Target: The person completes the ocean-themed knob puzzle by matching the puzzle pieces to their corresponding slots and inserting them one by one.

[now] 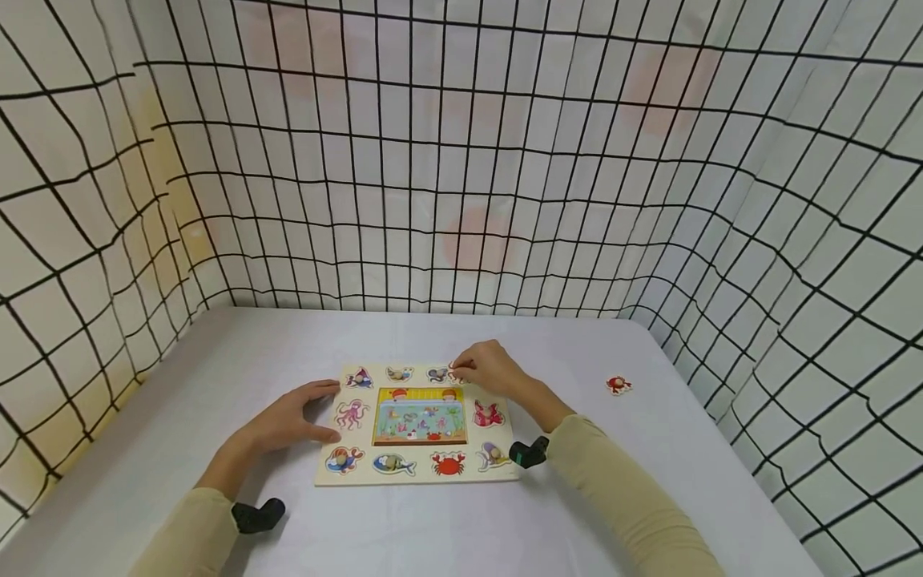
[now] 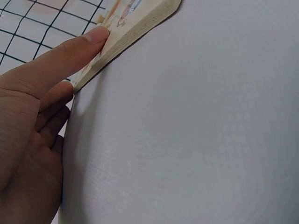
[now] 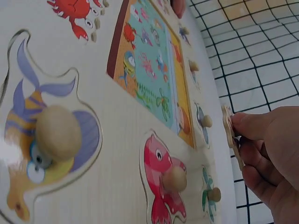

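Note:
A wooden peg puzzle board (image 1: 421,474) with sea animals round a framed picture lies flat on the table. My left hand (image 1: 292,421) rests at its left edge, thumb and fingers spread apart; the thumb (image 2: 96,36) touches the board in the left wrist view. Above the far right corner, my right hand (image 1: 493,371) pinches a thin wooden puzzle piece (image 3: 229,126), seen edge-on, its picture mostly hidden. A red fish piece (image 3: 161,182) and a striped fish piece (image 3: 53,140) with round knobs sit in the board. The octopus spot (image 1: 352,414) and crab spot (image 1: 449,463) show flat pictures without knobs.
A loose red crab piece (image 1: 618,385) lies on the white table (image 1: 577,513), right of the board. Black wire mesh (image 1: 433,160) with white sheeting behind it surrounds the table on the far side and both flanks. Each wrist wears a small black device (image 1: 258,515).

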A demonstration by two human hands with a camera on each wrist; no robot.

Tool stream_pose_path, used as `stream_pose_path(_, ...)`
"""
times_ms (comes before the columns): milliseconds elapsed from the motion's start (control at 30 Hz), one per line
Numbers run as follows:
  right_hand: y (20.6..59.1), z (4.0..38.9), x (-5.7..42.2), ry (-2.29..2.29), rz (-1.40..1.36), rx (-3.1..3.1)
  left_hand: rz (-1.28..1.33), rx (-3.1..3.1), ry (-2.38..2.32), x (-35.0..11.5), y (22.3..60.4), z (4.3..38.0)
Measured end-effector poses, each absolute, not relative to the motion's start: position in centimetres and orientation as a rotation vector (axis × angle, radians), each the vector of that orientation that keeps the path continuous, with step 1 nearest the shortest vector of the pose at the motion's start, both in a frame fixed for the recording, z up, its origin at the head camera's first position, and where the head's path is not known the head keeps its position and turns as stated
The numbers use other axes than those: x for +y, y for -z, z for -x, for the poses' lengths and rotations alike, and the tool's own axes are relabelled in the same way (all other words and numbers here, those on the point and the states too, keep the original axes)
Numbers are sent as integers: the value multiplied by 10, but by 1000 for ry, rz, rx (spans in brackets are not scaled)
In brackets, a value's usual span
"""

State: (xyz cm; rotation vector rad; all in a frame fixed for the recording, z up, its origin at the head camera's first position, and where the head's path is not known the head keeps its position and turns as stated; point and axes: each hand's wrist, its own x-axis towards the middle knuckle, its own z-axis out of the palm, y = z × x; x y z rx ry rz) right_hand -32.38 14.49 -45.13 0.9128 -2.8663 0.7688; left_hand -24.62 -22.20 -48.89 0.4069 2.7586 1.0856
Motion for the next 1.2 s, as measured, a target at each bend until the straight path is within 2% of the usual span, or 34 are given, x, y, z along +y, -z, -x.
stream_pose_path(667,447,314,84,-663,-1278,-2740,-426,2741,-1095,-225,488,246)
stream_pose_path(1200,447,303,38,-624,-1410,-2718,-447,2725,-1104,-226,490,249)
